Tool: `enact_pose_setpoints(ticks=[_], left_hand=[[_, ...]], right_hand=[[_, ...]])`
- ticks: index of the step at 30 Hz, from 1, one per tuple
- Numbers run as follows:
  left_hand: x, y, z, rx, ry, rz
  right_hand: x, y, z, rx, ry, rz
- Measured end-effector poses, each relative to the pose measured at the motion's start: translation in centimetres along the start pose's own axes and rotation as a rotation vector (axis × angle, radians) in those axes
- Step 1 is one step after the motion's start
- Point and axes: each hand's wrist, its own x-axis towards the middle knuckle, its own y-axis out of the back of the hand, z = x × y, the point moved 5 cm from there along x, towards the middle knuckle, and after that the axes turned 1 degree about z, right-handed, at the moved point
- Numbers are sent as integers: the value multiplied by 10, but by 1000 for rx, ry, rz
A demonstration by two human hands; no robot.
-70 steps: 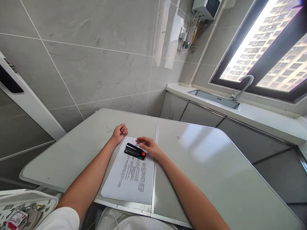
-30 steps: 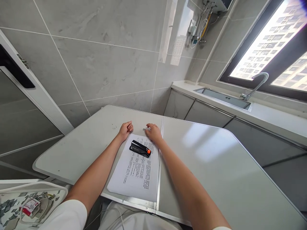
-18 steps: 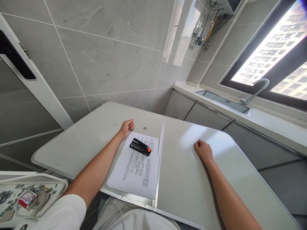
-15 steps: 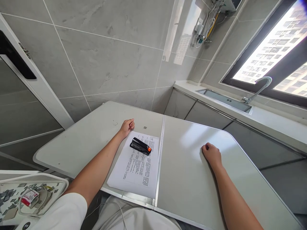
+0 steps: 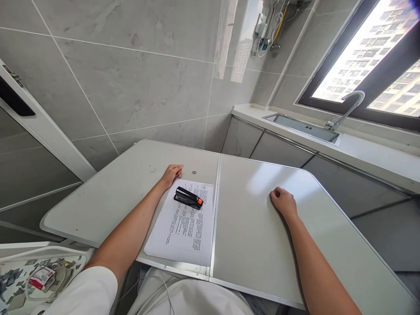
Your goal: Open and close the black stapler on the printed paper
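A black stapler (image 5: 188, 198) with an orange button lies on a stack of printed paper (image 5: 164, 245), left of the table's centre seam. Just beyond the paper's top left corner, my left hand (image 5: 172, 175) rests on the table with its fingers curled in and nothing visible in them. Near it is a small dark piece (image 5: 194, 172), perhaps staples, too small to be sure. My right hand (image 5: 285, 203) rests as a loose fist on the table's right half, well apart from the paper and stapler.
The pale folding table (image 5: 249, 245) has a metal seam down its middle. At lower left stands a white-rimmed container (image 5: 49, 250) with a red and white box (image 5: 42, 278) inside. A counter with a sink (image 5: 302, 127) and faucet (image 5: 348, 109) runs along the right, under a window.
The view has shifted slightly, so most things appear a little further left. The stapler and paper lie as before; both hands stay in place, with the left fingers slightly less tightly curled.
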Motion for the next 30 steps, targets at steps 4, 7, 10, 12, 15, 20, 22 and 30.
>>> enact_pose_setpoints(ticks=[4, 7, 10, 12, 15, 20, 22, 30], left_hand=[[-3, -13, 5, 118, -39, -137], [-5, -20, 5, 236, -76, -238], [-7, -24, 3, 351, -87, -281], [-8, -25, 0, 431, -90, -306], [-8, -26, -2, 504, -90, -342], [-5, -23, -3, 467, -79, -297], [-5, -22, -3, 454, -85, -290], [-4, -23, -2, 437, -96, -267]], right_hand=[[-15, -3, -52, 166, 129, 10], [-42, -13, -119, 322, 269, -95], [-72, -25, -190, 443, 471, -227], [-84, -34, -227, 456, 544, -285], [-83, -49, -259, 386, 484, -348], [-63, -66, -272, 318, 305, -433], [-59, -68, -270, 318, 254, -465], [-94, -54, -256, 345, 278, -371]])
